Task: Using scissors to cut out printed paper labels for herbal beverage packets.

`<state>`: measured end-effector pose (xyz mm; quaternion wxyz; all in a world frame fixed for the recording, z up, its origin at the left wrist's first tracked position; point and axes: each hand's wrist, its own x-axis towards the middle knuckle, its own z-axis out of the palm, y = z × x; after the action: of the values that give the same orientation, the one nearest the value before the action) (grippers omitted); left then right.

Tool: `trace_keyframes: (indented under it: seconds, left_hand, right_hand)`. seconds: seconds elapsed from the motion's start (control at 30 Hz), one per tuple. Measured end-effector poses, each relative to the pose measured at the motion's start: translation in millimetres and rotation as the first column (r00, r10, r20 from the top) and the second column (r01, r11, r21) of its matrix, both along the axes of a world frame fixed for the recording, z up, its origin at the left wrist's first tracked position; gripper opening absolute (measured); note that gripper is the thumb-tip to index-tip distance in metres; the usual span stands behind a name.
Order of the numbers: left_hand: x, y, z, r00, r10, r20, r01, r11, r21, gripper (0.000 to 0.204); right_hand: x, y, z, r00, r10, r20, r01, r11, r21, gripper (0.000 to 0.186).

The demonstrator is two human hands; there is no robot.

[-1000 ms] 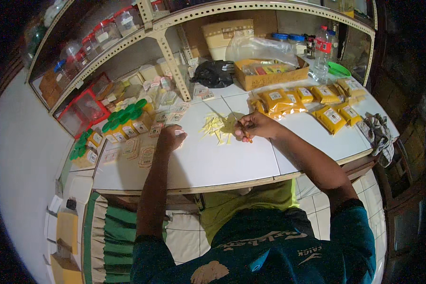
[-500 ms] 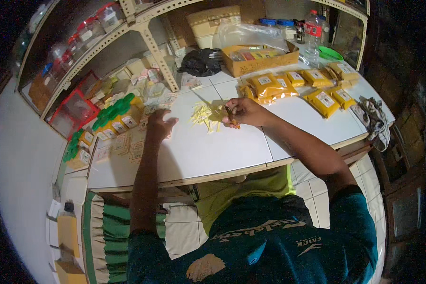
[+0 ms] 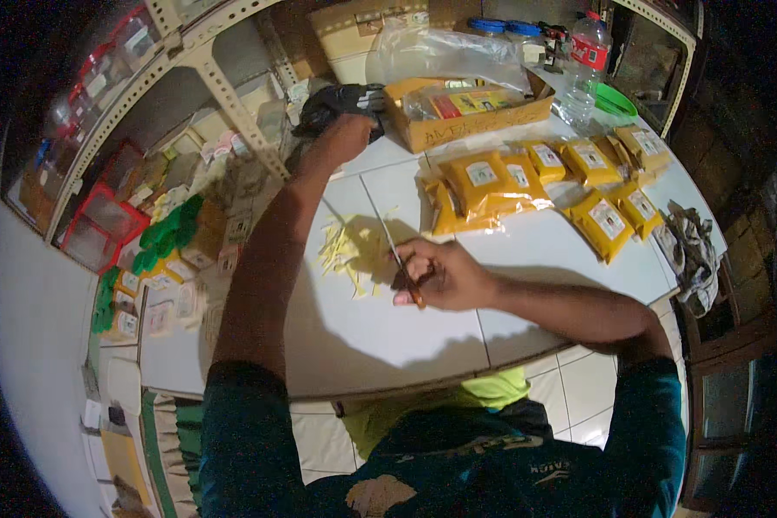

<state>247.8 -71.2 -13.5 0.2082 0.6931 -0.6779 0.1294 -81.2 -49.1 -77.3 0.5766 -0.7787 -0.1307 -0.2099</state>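
My right hand (image 3: 432, 274) is closed on scissors (image 3: 413, 285) with long metal blades and an orange-brown handle, held over a pile of pale yellow paper strips (image 3: 337, 246). My left hand (image 3: 341, 138) reaches to the back, by a black plastic bag (image 3: 315, 110); its fingers are too hidden and blurred to tell what they touch. Right of the strips lie yellow pouches with white labels (image 3: 492, 188), some large, some small. At the left, yellow containers with green lids (image 3: 168, 233) stand beside small printed labels (image 3: 186, 304), partly behind my left arm.
The white tiled worktop (image 3: 397, 345) has a metal shelf frame (image 3: 255, 142) with jars above. At the back are a cardboard box (image 3: 466, 129), a water bottle (image 3: 583, 91) and a green tray (image 3: 613, 102). A crumpled cloth (image 3: 691, 259) lies at the right edge.
My left hand has moved from beside the paper strips up and away to the back by the black bag. My right hand, still holding the scissors, sits lower in the view. The view has shifted.
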Motion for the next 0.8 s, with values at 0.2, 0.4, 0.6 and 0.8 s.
trace_keyframes:
  seconds: [0.2, 0.4, 0.6, 0.8]
  left_hand:
    - [22.1, -63.5, -26.4, 0.93, 0.162, 0.329, -0.233, 0.954, 0.188, 0.025]
    - [70.3, -80.7, -40.7, 0.851, 0.289, 0.44, -0.388, 0.908, 0.155, 0.023]
    - [70.5, -102.8, -43.4, 0.9, 0.295, 0.319, -0.37, 0.906, 0.206, 0.021]
    - [74.8, -113.2, -43.9, 0.879, 0.256, 0.402, -0.352, 0.917, 0.187, 0.017]
  right_hand:
    - [-11.9, -9.8, 13.7, 0.975, 0.135, -0.179, -0.1, 0.977, 0.19, 0.056]
    - [0.4, -14.0, 8.9, 0.987, 0.146, -0.065, -0.13, 0.972, 0.197, 0.055]
    - [1.3, -21.2, 13.2, 0.983, 0.104, -0.148, -0.083, 0.986, 0.142, 0.055]
    - [0.3, -19.3, 13.4, 0.988, 0.076, -0.136, -0.059, 0.99, 0.127, 0.054]
